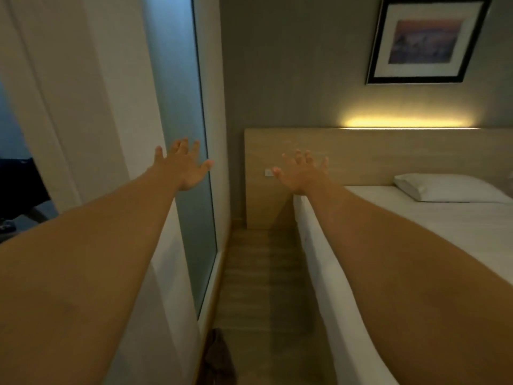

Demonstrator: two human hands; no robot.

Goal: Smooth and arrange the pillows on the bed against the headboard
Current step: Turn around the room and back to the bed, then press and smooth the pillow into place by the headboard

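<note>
A white pillow (444, 190) lies flat on the bed (444, 240) at the right, its far edge close to the wooden headboard (374, 157). Both my arms stretch forward at full length. My left hand (183, 168) is held up in front of the glass panel, fingers spread and holding nothing. My right hand (302, 173) hovers above the bed's near-left corner, in front of the headboard, fingers also spread and empty. It is well to the left of the pillow and touches nothing.
A narrow strip of wooden floor (255, 287) runs between the bed's side and the frosted glass panel (191, 162). White curtains (69, 107) hang at the left. A framed picture (424, 40) hangs above the lit headboard. A dark item (219, 354) lies on the floor.
</note>
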